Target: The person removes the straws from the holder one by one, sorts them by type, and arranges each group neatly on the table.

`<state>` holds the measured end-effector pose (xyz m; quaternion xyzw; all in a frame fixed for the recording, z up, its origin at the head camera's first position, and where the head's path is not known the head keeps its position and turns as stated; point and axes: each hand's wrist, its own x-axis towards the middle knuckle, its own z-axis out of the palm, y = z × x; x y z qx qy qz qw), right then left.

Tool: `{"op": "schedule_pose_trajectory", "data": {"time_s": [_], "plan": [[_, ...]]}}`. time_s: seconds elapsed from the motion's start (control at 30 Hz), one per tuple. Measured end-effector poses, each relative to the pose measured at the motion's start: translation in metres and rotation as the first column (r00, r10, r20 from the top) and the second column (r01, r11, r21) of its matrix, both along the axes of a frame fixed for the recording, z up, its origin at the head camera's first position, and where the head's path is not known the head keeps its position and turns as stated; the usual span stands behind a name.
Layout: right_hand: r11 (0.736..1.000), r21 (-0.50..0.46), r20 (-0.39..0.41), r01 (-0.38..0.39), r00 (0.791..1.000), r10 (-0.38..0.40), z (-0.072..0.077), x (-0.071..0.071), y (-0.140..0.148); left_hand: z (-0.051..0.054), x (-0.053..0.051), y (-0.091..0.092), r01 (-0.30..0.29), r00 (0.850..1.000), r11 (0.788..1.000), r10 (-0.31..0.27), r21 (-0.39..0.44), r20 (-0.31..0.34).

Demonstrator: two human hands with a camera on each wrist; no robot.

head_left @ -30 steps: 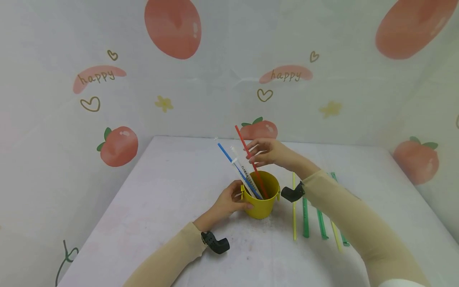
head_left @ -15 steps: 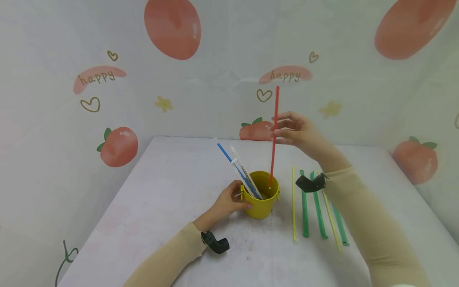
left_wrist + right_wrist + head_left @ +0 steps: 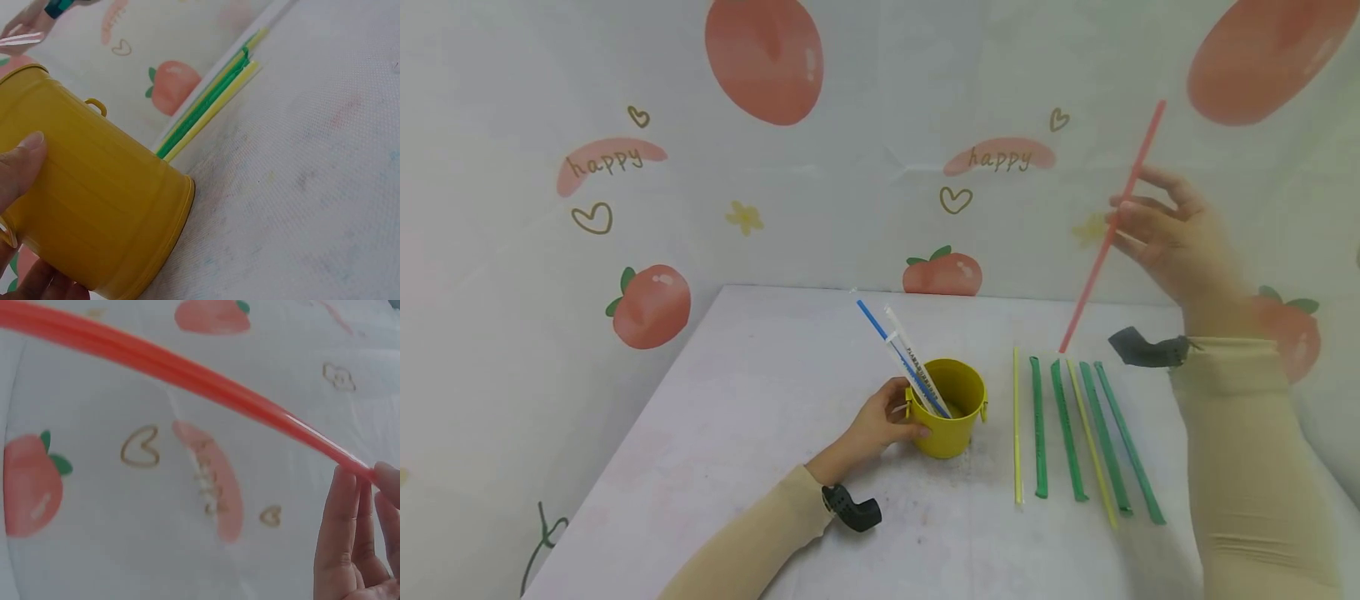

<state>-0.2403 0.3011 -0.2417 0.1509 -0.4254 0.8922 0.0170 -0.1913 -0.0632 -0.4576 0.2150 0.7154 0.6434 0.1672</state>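
Observation:
A yellow bucket [image 3: 942, 435] stands upright on the table, gripped at its left side by my left hand [image 3: 874, 423]; in the left wrist view the thumb lies on the wall of the bucket [image 3: 106, 187]. Inside lean a blue straw [image 3: 871, 318] and a white wrapped straw [image 3: 913, 353]. My right hand [image 3: 1180, 237] pinches a red straw [image 3: 1105, 242] between thumb and fingers, raised and tilted, right of the bucket and above the table's back part. The right wrist view shows the red straw [image 3: 187, 378] running to the fingertips of the right hand [image 3: 356, 544].
Right of the bucket several straws lie side by side on the table: a yellow straw [image 3: 1017, 425], a green straw [image 3: 1039, 429], another yellow straw [image 3: 1092, 442] and more green ones. A printed cloth [image 3: 820, 225] hangs behind the table.
My right hand has lifted the red straw out of the bucket and carried it up and to the right. The left hand and the bucket have stayed in place.

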Motion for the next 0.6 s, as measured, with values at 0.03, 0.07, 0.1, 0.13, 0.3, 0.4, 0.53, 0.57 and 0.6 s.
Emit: {"op": "schedule_pose_trajectory", "data": {"time_s": [0.03,0.07,0.1,0.13,0.3,0.4,0.53,0.57,0.6], "plan": [[1.0,0.009,0.015,0.011,1.0,-0.011,-0.002,0.001,0.007,0.0,0.0,0.0,0.0,1.0,1.0,0.0,-0.002,0.002],[1.0,0.011,0.035,0.016,0.999,-0.017,-0.004,0.001,0.014,0.0,0.0,0.0,0.001,1.0,1.0,-0.001,-0.001,0.003],[0.999,0.023,0.048,0.023,0.999,-0.024,-0.007,0.001,0.02,0.0,0.0,0.0,0.001,1.0,1.0,-0.001,-0.001,0.003],[0.999,0.039,0.062,0.028,0.998,-0.03,-0.01,0.002,0.026,-0.001,0.0,0.0,0.002,1.0,1.0,-0.002,0.0,0.004],[0.989,0.148,0.171,0.023,0.984,-0.048,-0.034,-0.001,0.051,-0.002,-0.001,-0.001,0.008,1.0,1.0,-0.008,0.009,0.008],[0.983,0.181,0.203,-0.034,0.979,-0.003,-0.056,-0.005,0.064,-0.002,-0.001,-0.001,0.01,1.0,1.0,-0.01,0.018,0.011],[0.959,0.267,0.218,-0.091,0.976,0.032,-0.086,-0.006,0.079,-0.003,-0.001,-0.001,0.004,1.0,1.0,-0.005,0.019,0.024],[0.948,0.302,0.226,-0.098,0.974,0.029,-0.093,-0.005,0.082,-0.003,-0.001,-0.001,0.001,1.0,1.0,-0.001,0.016,0.029],[0.93,0.353,0.233,-0.101,0.972,0.017,-0.098,-0.004,0.085,-0.004,-0.001,0.0,-0.001,0.999,1.0,0.001,0.013,0.034]]}}
